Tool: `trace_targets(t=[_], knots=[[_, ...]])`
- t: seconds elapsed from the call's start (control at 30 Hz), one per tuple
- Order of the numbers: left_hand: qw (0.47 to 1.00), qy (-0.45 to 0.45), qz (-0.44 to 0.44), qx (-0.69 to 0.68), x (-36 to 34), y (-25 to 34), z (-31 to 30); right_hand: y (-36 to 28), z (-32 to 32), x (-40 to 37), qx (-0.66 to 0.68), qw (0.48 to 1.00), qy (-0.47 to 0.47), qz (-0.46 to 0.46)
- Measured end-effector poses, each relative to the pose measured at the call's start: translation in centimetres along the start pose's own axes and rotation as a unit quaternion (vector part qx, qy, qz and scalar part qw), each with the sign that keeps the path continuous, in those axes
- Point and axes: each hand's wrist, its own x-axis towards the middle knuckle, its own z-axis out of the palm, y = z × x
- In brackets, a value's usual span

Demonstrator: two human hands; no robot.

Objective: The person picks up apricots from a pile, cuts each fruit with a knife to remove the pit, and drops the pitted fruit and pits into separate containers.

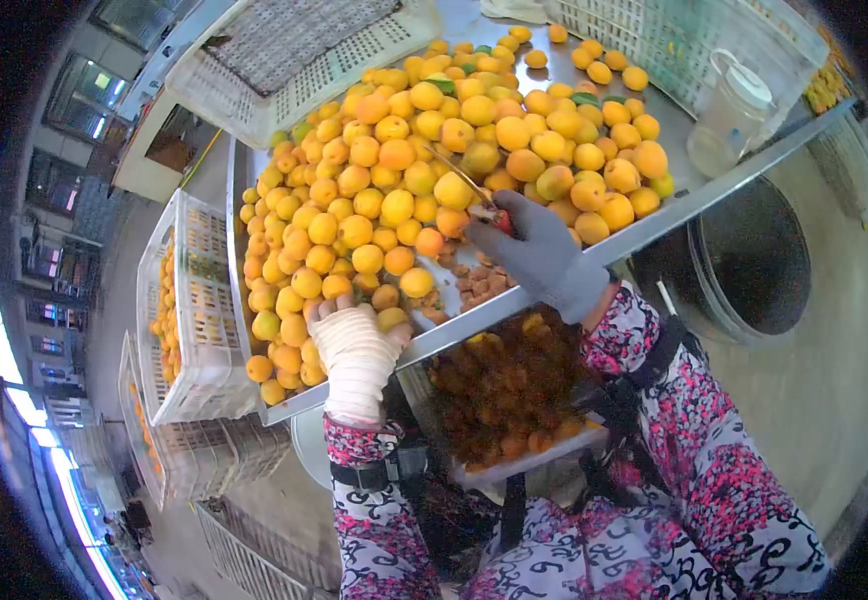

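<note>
A large heap of apricots (354,231) covers the metal table (424,345). At its near edge, my left hand (356,350), in a cream ribbed wrap with bare fingertips, curls around an apricot (391,318) that shows between thumb and fingers. My right hand (546,255), in a grey glove, is closed around the red handle of a knife (457,170). Its thin blade points up and left over the heap. Below this hand lies a small pile of brown apricot stones (481,282) on the tabletop.
White crates of apricots (214,350) stand at the left. Under the table edge is a bin of dark orange fruit (514,400). A dark round barrel (754,260) stands at the right. A clear plastic jug (729,115) and tipped crates (304,60) border the heap.
</note>
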Motion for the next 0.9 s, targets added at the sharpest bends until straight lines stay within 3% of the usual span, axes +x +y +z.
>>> trace_targets(t=[0.1,0.13,0.17,0.2,0.23,0.3,0.37,0.4,0.43,0.5,0.53,0.57,0.6,0.63,0.7,0.73,0.83,0.9], knots=[[0.996,0.007,-0.027,-0.086,0.1,-0.2,0.0,0.2,-0.3,0.4,0.009,0.999,-0.024,0.031],[0.984,0.056,-0.003,-0.172,0.0,-0.7,0.5,1.0,-0.1,0.6,0.014,1.0,-0.007,-0.002],[0.94,0.105,0.023,-0.322,-0.5,-0.9,0.7,1.6,0.1,0.4,0.015,1.0,-0.006,0.012],[0.871,0.05,-0.001,-0.489,-0.8,-0.2,0.1,1.8,0.3,0.5,0.047,0.998,-0.019,0.024],[0.769,0.001,-0.027,-0.639,-0.9,0.6,-1.0,1.9,0.4,0.7,0.078,0.996,-0.031,0.028],[0.748,-0.009,-0.031,-0.663,-1.6,2.2,-2.5,1.4,0.8,0.2,0.091,0.995,-0.03,0.001],[0.652,-0.007,0.056,-0.756,-1.5,3.7,-2.9,-0.3,0.7,-0.7,0.125,0.976,-0.129,0.12],[0.696,0.036,0.085,-0.712,-1.5,4.4,-3.3,-0.3,1.3,-0.8,0.099,0.975,-0.136,0.145],[0.742,0.088,0.107,-0.656,-1.6,4.5,-3.0,-0.5,1.1,-1.0,0.169,0.961,-0.174,0.135],[0.751,0.124,0.146,-0.632,-1.4,4.9,-2.7,-0.6,2.4,-1.2,0.348,0.924,-0.119,0.102],[0.679,0.102,0.13,-0.715,-1.7,5.6,-3.0,-0.7,1.9,-1.2,0.347,0.926,-0.121,0.092],[0.599,0.079,0.115,-0.789,-1.8,6.1,-3.5,-1.1,0.7,-1.3,0.391,0.89,-0.176,0.154],[0.617,0.089,0.093,-0.777,-1.6,6.1,-4.2,-1.4,-0.2,-1.3,0.43,0.846,-0.23,0.217],[0.616,0.097,0.097,-0.775,-1.6,5.9,-4.4,-1.5,-0.4,-1.3,0.428,0.848,-0.233,0.209],[0.535,0.018,0.104,-0.838,-1.6,5.5,-4.5,-1.5,-0.1,-1.5,0.46,0.836,-0.233,0.187],[0.589,0.04,0.117,-0.799,-1.4,5.8,-4.7,-1.8,0.8,-1.6,0.469,0.838,-0.196,0.199],[0.515,0.051,0.12,-0.847,-1.6,6.4,-3.9,-2.5,0.8,-1.7,0.475,0.837,-0.211,0.17],[0.496,0.061,0.141,-0.855,-1.5,5.8,-3.7,-3.6,0.0,-1.5,0.443,0.851,-0.229,0.162]])
